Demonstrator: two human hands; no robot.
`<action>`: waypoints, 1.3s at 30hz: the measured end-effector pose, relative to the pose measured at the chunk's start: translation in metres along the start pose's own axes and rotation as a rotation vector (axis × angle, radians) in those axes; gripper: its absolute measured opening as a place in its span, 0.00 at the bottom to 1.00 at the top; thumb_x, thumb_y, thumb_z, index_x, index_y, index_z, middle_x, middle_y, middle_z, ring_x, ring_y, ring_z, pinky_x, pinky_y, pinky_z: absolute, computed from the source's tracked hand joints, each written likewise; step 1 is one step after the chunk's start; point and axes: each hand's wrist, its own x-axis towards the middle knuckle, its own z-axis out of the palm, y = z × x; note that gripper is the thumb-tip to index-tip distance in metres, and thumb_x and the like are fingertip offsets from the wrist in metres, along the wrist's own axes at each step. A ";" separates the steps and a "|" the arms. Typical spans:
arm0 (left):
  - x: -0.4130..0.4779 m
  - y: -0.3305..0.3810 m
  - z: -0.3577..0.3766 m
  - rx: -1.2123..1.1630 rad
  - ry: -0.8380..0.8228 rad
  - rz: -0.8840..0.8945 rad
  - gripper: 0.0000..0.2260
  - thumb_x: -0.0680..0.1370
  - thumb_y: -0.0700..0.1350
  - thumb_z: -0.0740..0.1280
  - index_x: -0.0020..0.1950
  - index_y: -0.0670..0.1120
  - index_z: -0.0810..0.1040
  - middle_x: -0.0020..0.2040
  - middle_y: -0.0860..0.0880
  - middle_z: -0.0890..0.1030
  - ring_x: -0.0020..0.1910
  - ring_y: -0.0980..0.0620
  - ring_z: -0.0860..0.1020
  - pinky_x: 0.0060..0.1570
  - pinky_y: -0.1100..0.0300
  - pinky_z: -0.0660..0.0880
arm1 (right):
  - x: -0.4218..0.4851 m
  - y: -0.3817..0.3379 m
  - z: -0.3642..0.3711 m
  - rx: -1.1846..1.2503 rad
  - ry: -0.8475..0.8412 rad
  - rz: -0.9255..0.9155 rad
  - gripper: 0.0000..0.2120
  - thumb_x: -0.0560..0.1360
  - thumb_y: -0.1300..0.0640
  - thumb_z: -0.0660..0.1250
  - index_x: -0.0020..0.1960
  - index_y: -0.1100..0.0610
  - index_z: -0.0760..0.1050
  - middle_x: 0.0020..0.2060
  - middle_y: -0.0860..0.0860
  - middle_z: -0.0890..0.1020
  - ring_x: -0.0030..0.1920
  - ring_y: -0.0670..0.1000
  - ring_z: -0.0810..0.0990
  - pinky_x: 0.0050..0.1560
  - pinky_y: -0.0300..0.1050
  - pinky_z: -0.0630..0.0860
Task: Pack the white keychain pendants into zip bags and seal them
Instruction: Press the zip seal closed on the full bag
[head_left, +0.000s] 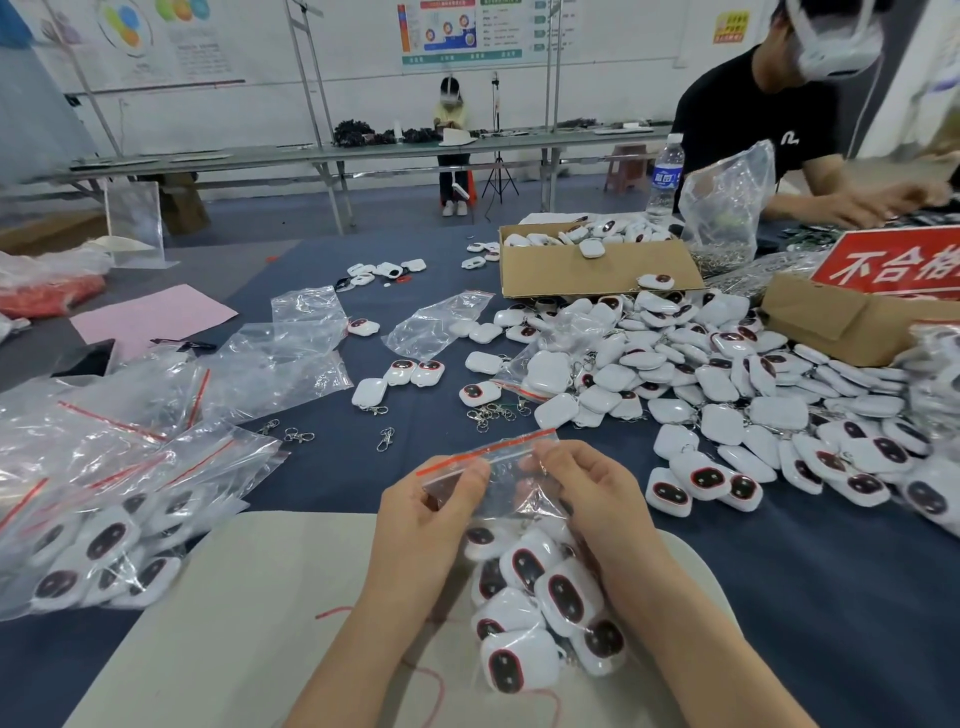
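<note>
Filled bags (98, 551) lie left, loose pendants (727, 395) right.

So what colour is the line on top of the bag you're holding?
Red: the seal strip on the zip bag shows best in the head view.

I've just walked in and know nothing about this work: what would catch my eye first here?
The left hand and right hand, bottom centre, pinch the red-striped top of a zip bag stuffed with white pendants. To the right, a big heap of loose ones sprawls over the dark blue table. At the left lie filled bags.
</note>
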 end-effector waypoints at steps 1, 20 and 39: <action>0.000 0.000 0.000 0.002 0.001 0.002 0.05 0.80 0.49 0.71 0.47 0.55 0.86 0.42 0.53 0.87 0.39 0.58 0.84 0.38 0.70 0.76 | 0.001 0.001 0.000 -0.002 0.013 -0.014 0.10 0.79 0.52 0.69 0.44 0.56 0.84 0.45 0.58 0.87 0.43 0.56 0.86 0.47 0.51 0.81; -0.003 -0.007 -0.003 0.239 0.116 0.163 0.16 0.76 0.58 0.71 0.63 0.62 0.75 0.53 0.62 0.79 0.54 0.61 0.79 0.50 0.68 0.75 | 0.004 0.007 -0.002 -0.089 0.026 -0.187 0.10 0.81 0.57 0.67 0.42 0.51 0.83 0.43 0.54 0.87 0.47 0.56 0.86 0.50 0.47 0.83; -0.009 -0.004 0.008 0.734 0.038 0.544 0.05 0.81 0.53 0.65 0.49 0.54 0.79 0.45 0.62 0.79 0.48 0.57 0.73 0.50 0.57 0.68 | -0.001 0.007 0.001 -0.347 0.067 -0.356 0.15 0.81 0.59 0.67 0.38 0.45 0.76 0.35 0.52 0.84 0.40 0.62 0.80 0.43 0.55 0.76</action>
